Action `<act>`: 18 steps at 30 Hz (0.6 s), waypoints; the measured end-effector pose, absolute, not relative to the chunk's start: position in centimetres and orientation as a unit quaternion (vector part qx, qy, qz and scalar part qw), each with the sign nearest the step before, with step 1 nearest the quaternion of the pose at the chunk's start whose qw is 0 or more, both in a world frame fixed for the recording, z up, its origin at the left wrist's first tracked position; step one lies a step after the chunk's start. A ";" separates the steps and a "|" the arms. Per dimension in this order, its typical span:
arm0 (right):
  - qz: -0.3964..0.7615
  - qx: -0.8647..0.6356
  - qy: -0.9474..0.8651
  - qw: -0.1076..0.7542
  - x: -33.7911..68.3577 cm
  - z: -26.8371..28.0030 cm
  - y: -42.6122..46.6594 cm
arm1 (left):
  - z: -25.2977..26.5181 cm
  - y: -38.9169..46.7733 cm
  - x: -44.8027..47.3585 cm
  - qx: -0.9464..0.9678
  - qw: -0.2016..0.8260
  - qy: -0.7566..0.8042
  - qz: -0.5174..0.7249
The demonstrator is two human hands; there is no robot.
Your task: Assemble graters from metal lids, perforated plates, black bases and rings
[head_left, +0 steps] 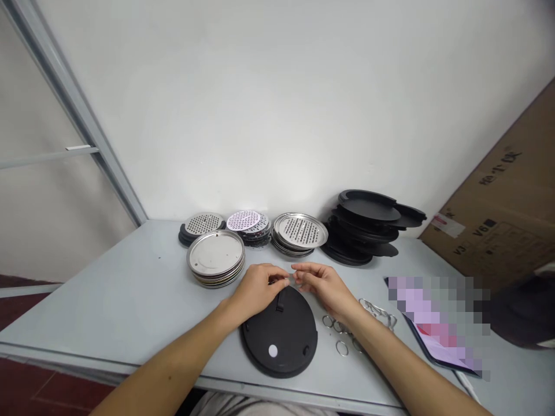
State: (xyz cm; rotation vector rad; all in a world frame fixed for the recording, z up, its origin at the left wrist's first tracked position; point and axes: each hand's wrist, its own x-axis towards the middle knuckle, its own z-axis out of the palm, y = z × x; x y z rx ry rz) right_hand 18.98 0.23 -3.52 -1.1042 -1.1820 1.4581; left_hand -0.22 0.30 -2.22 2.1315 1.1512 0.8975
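A black round plate lies on the table in front of me, with a white round spot and small raised clips on it. Above its far edge, my left hand is closed in a pinch, its fingertips pointing right. My right hand meets it from the other side, thumb and fingers pinched together. Between the fingertips is a small, thin, shiny bit, too hidden to name. Several loose metal rings lie beside the plate, partly under my right forearm.
Behind stand a stack of metal discs, perforated discs, metal grater-like plates and a pile of black trays. To the right are a partly blurred phone or tablet and a large cardboard box.
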 end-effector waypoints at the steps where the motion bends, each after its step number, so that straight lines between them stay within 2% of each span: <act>1: 0.572 -0.469 -0.499 0.452 19.0 -3.7 0.3 | -2.2 0.3 -0.4 0.798 0.273 0.427 0.325; 11: 0.430 -0.543 -0.614 0.379 19.2 -5.4 0.8 | -1.7 0.8 -2.4 0.828 0.295 0.412 0.241; 18: 0.382 -0.543 -0.656 0.359 19.0 -4.6 0.2 | -1.4 1.1 -2.5 0.843 0.241 0.418 0.237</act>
